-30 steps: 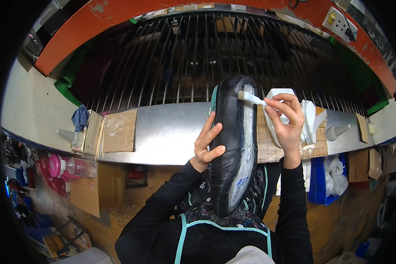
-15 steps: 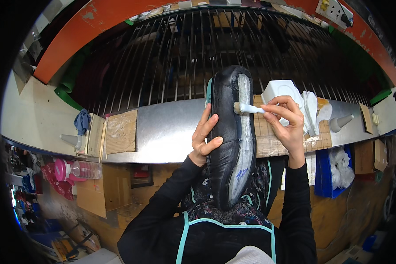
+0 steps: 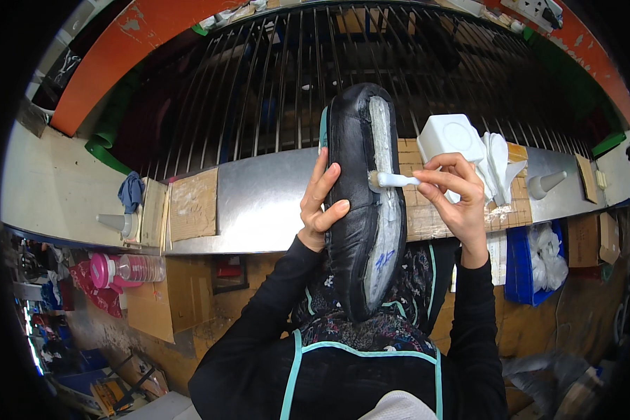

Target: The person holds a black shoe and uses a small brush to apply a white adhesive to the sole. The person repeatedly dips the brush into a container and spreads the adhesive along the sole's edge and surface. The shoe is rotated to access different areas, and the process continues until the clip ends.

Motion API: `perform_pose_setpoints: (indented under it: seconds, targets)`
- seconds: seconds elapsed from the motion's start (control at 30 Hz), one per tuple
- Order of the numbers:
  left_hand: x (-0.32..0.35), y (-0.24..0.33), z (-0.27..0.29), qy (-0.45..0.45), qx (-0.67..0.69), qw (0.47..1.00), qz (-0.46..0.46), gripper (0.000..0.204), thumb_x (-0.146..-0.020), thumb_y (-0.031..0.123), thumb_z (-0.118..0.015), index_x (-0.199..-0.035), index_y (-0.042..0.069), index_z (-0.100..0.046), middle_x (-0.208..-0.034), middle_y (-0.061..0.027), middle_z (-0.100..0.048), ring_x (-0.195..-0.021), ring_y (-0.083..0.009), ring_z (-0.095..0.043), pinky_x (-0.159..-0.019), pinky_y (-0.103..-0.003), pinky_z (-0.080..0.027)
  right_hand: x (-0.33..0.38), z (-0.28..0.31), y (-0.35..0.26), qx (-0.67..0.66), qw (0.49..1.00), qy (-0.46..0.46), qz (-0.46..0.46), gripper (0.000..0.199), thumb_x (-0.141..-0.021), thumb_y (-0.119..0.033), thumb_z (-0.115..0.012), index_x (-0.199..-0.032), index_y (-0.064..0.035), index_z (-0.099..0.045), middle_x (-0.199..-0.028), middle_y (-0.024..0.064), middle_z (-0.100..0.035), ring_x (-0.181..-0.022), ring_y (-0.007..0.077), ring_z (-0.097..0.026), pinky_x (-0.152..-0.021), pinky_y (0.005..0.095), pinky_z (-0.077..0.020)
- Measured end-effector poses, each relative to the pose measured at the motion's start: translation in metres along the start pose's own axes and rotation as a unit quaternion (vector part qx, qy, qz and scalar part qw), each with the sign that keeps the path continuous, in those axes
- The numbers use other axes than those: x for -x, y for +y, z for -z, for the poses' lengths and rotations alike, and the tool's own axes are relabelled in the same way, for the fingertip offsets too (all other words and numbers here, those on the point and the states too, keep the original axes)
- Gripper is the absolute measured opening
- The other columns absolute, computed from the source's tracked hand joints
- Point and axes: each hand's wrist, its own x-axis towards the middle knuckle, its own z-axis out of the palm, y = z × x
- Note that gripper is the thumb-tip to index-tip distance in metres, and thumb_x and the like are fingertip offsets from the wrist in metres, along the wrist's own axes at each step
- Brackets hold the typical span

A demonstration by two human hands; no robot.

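A black leather shoe upper [image 3: 348,210] is tilted on its side in front of me, its pale grey underside [image 3: 383,238] facing right and a strip of turquoise showing at its left edge. My left hand [image 3: 321,203] grips it from the left, thumb and fingers pressed on the leather. Between the thumb and fingers of my right hand [image 3: 458,187] is the handle of a small white brush [image 3: 399,180]. The bristles touch the shoe where leather meets underside, about midway along. Blue pen marks show on the underside near the closer end.
Beyond the metal bench [image 3: 259,203] runs a rack of metal bars [image 3: 259,91]. A white plastic container [image 3: 446,138] and white insole-shaped pieces [image 3: 495,164] sit right of the shoe on cardboard [image 3: 427,210]. Grey cones [image 3: 547,184] lie at both sides. Below right is a blue bin [image 3: 528,269].
The brush has shifted slightly toward the near end along the shoe's edge. The shoe has moved a little away from me and left, with my left hand still on it.
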Motion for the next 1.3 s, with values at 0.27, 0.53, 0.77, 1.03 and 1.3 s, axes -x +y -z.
perform_pose_setpoints:
  seconds: [0.27,0.53,0.77,1.03,1.3]
  targets:
    - [0.001,-0.003,0.001,0.019,-0.01,1.0,0.02,0.037,-0.082,0.007,-0.069,-0.111,0.024,-0.053,-0.141,-0.0161,-0.048,-0.131,-0.0492,-0.042,-0.108,-0.055,-0.041,0.004,0.004,-0.004,0.04,0.997,-0.054,0.033,0.019,-0.077,-0.005,-0.077,-0.096,-0.0068,-0.077,-0.096,0.0044,-0.062,-0.07,0.0088,-0.053,-0.062,0.0224,-0.0429]
    - [-0.005,-0.01,0.005,0.036,-0.046,0.997,-0.055,0.038,-0.082,0.009,-0.069,-0.112,0.024,-0.053,-0.14,-0.0155,-0.049,-0.131,-0.0488,-0.042,-0.107,-0.054,-0.042,0.008,-0.001,-0.008,0.057,0.997,-0.045,0.025,0.02,-0.075,-0.015,-0.08,-0.095,-0.0149,-0.078,-0.092,-0.0017,-0.065,-0.071,0.0101,-0.051,-0.073,0.027,-0.0368]
    - [-0.01,-0.014,0.009,0.028,-0.092,0.99,-0.1,0.04,-0.08,0.007,-0.071,-0.112,0.025,-0.055,-0.14,-0.0143,-0.049,-0.131,-0.0473,-0.043,-0.107,-0.053,-0.043,0.009,-0.001,-0.012,0.068,0.996,-0.041,0.039,0.021,-0.074,-0.014,-0.079,-0.095,-0.0162,-0.078,-0.092,-0.0021,-0.066,-0.07,0.0103,-0.05,-0.074,0.0279,-0.0321]
    - [-0.013,-0.01,0.008,0.041,-0.072,0.994,-0.071,0.043,-0.08,0.006,-0.071,-0.113,0.027,-0.055,-0.141,-0.0122,-0.049,-0.132,-0.0455,-0.042,-0.108,-0.05,-0.043,0.01,0.001,-0.021,0.115,0.989,-0.047,0.085,0.022,-0.073,-0.014,-0.079,-0.094,-0.017,-0.078,-0.092,-0.0015,-0.066,-0.071,0.011,-0.051,-0.073,0.0295,-0.0308]
    - [-0.018,-0.009,0.009,0.044,-0.08,0.993,-0.071,0.049,-0.076,0.007,-0.074,-0.115,0.028,-0.053,-0.142,-0.011,-0.048,-0.133,-0.0432,-0.042,-0.109,-0.049,-0.043,0.011,0.001,-0.031,0.116,0.986,-0.05,0.106,0.023,-0.072,-0.013,-0.08,-0.095,-0.0176,-0.078,-0.091,-0.0013,-0.066,-0.072,0.0124,-0.051,-0.073,0.0298,-0.0311]
